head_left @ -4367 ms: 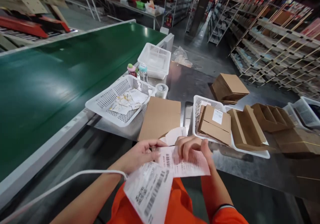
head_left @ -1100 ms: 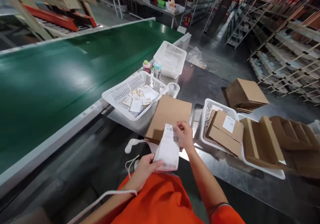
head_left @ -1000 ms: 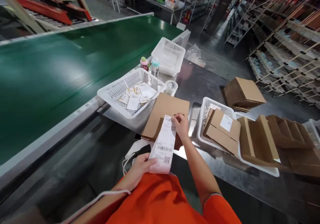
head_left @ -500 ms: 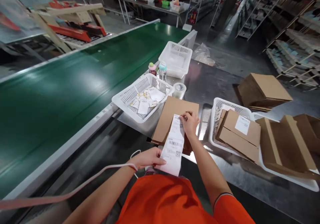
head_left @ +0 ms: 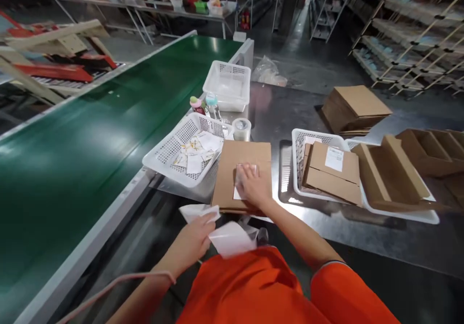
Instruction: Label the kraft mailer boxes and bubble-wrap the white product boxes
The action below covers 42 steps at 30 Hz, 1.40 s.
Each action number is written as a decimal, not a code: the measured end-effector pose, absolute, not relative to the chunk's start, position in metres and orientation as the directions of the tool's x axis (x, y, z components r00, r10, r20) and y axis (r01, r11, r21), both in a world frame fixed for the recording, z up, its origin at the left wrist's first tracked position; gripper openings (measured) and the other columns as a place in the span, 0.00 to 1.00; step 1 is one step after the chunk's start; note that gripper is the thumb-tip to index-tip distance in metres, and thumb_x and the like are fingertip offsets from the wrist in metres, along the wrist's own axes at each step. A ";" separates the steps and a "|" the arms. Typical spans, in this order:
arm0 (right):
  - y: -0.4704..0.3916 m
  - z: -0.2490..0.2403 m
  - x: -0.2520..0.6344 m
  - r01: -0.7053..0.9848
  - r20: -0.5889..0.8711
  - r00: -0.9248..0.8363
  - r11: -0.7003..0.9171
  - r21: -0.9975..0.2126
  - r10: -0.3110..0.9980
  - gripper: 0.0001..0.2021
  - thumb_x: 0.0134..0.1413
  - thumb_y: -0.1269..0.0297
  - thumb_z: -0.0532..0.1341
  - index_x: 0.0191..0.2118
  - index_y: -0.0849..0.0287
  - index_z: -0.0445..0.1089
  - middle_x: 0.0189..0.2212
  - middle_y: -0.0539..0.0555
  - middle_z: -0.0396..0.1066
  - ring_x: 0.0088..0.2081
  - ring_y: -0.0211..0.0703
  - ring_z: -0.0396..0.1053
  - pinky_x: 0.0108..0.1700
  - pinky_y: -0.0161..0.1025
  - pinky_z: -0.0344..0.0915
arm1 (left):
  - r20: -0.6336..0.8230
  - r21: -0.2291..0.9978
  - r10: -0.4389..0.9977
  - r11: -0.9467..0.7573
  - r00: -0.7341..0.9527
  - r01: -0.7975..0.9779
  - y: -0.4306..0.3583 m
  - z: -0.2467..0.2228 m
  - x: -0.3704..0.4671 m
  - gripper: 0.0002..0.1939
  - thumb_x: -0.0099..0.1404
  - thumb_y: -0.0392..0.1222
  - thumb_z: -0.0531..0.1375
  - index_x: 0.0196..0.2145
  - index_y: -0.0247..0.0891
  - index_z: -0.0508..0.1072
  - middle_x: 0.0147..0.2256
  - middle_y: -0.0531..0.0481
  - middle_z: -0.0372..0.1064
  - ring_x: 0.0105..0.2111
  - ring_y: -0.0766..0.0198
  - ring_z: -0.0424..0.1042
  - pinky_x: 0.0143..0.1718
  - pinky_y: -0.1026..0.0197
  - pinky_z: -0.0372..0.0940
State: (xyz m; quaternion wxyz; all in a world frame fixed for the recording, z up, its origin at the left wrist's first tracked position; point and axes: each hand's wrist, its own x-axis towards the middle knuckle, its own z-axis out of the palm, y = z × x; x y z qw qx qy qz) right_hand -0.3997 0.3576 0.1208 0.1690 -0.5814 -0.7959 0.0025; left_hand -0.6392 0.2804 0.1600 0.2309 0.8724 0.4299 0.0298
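A flat brown cardboard piece (head_left: 224, 179) lies on top of a stack at the near edge of the metal table. On it is a white label (head_left: 238, 192), partly covered by my right hand (head_left: 253, 183), which lies flat on it with fingers spread. To the left and nearer my body, my left hand (head_left: 197, 234) is closed on a strip of white label paper (head_left: 232, 238), whose ends hang out on both sides. A pink cord loops round my left wrist.
Left of the cardboard stands a white basket (head_left: 168, 157) of small packets, with tape rolls (head_left: 241, 129), two bottles and another white basket (head_left: 226, 85) behind. Labelled cardboard (head_left: 331, 169) fills a basket at right; more cardboard (head_left: 355, 106) is stacked behind. A green conveyor (head_left: 108, 126) runs along the left.
One label has come off the strip and lies on the cardboard under my right hand. My left hand has moved left with the folded strip. The view has turned right.
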 end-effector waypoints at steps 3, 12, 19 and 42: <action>0.351 0.117 -0.397 0.774 0.179 -0.589 0.614 -0.153 0.788 0.33 0.63 0.49 0.54 0.67 0.66 0.53 0.68 0.63 0.49 0.70 0.51 0.44 0.69 0.51 0.37 | -0.162 0.269 0.787 -0.545 0.595 0.794 0.299 0.156 -0.627 0.19 0.57 0.25 0.49 0.37 0.33 0.77 0.65 0.33 0.56 0.50 0.46 0.72 0.52 0.46 0.66; 0.371 0.121 -0.393 0.937 0.157 -0.306 0.327 -0.125 0.939 0.36 0.64 0.50 0.52 0.68 0.71 0.48 0.69 0.67 0.42 0.71 0.55 0.39 0.70 0.57 0.30 | -0.254 0.293 0.756 -0.534 0.603 0.793 0.306 0.150 -0.618 0.21 0.57 0.25 0.49 0.41 0.31 0.78 0.66 0.31 0.53 0.53 0.43 0.71 0.53 0.45 0.65; 0.339 0.115 -0.356 0.983 0.061 -0.076 0.084 -0.162 0.995 0.36 0.65 0.46 0.48 0.70 0.66 0.46 0.70 0.65 0.41 0.71 0.57 0.38 0.68 0.64 0.29 | -0.131 0.369 0.830 -0.467 0.542 0.804 0.315 0.144 -0.622 0.21 0.57 0.28 0.50 0.43 0.33 0.76 0.62 0.35 0.62 0.54 0.49 0.71 0.55 0.49 0.64; 0.287 0.156 -0.271 0.347 0.331 0.675 0.112 -0.931 0.660 0.32 0.49 0.54 0.63 0.59 0.60 0.59 0.50 0.61 0.70 0.48 0.49 0.71 0.51 0.46 0.68 | 0.337 0.575 0.795 -0.598 0.505 0.558 0.303 0.169 -0.629 0.08 0.63 0.42 0.52 0.30 0.43 0.70 0.58 0.47 0.70 0.51 0.56 0.73 0.48 0.60 0.67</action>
